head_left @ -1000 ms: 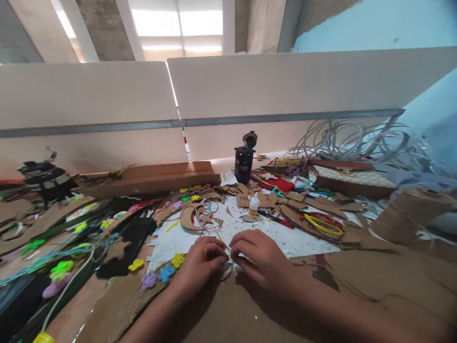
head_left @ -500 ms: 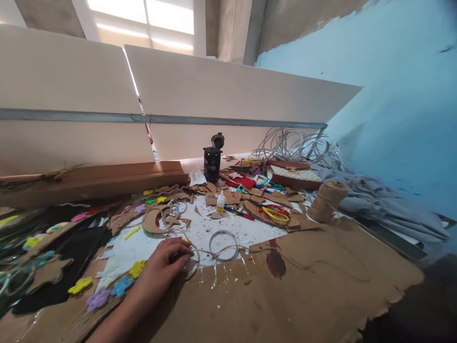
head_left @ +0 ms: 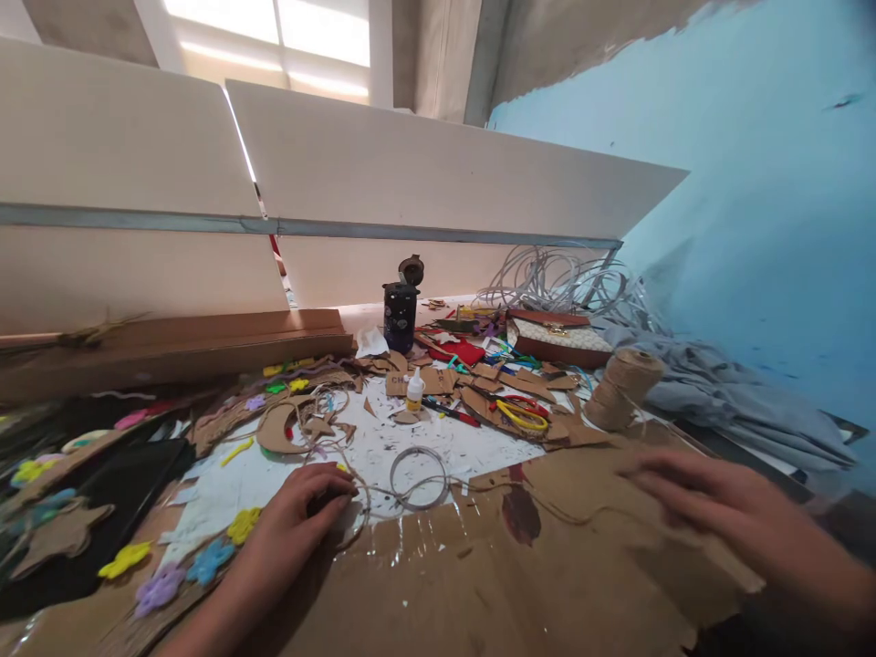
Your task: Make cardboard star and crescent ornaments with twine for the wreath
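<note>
My left hand point(head_left: 307, 511) rests at the near edge of the white surface, its fingers curled over thin twine; what lies between the fingertips is hidden. A wire ring point(head_left: 419, 477) lies just right of it, with twine point(head_left: 568, 518) crossing it and running right over the brown cardboard point(head_left: 493, 593). At the right, my right hand point(head_left: 704, 493) is above the cardboard, blurred, fingers pointing left near the twine's end. Whether it grips the twine cannot be made out. Behind it stands a twine spool point(head_left: 624, 388).
A glue bottle point(head_left: 414, 394), yellow-handled scissors point(head_left: 521, 416) and cardboard scraps lie farther back. Behind are a black bottle point(head_left: 400, 319) and a patterned purse point(head_left: 559, 338). Crocheted flowers point(head_left: 212, 560) and a cardboard crescent point(head_left: 274, 429) lie on the left.
My right hand has come into view from the right. The camera view has shifted slightly; my left hand stays by the wire ring.
</note>
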{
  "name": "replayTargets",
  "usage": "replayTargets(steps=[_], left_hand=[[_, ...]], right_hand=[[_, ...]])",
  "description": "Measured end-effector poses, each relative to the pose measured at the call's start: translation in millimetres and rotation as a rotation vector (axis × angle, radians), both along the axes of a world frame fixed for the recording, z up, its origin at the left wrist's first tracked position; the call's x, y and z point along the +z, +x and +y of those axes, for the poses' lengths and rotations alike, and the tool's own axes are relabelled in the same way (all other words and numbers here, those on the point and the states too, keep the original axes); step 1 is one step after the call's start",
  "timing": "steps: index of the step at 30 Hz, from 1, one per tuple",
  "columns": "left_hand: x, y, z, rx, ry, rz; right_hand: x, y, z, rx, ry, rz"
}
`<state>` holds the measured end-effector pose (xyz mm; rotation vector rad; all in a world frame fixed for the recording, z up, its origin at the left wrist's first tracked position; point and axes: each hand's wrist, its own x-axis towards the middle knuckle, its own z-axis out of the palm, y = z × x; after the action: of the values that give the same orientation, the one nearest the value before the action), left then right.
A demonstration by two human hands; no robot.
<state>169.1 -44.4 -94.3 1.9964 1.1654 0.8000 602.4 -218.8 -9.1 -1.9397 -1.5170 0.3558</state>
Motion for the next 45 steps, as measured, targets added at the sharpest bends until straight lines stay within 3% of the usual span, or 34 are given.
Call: replayTargets(steps=[4,8,12,20,25,30,37,45], left_hand=[[-1.7,0,-1,-0.005,0.03,0.023],[0.3,1,-2,-0.021,0.05,0.058],[3.9,2,-1,-0.044,0.059,0.078],[7.7,5,-4,-0.01,0.022,0.051],[5.4,3,-4,-0.011,0.01,0.07],[1.7,3,-3,-0.013,0.031,0.066],[0.8,4,-4,-0.021,0.011,0.061],[-0.2,2,-4,-0.011,0.014,0.065]], right_hand=[[-9.1,-49,81,0.365,-0.16,0.031],[-33.1,-81,122,0.497,-0.216,-0.056],[-43.8,-93,125,0.457,-0.282,-0.133],[-55.6,-93,129,0.439,-0.292,-0.057],[-48.4,-90,138,0.434,-0.252,-0.088],[-40.7,-96,147,0.521,-0.248,-0.158],[-49.0,-106,152,0.541,-0.233,-0.256],[-48.4,-95,150,0.517,-0.25,-0.201]])
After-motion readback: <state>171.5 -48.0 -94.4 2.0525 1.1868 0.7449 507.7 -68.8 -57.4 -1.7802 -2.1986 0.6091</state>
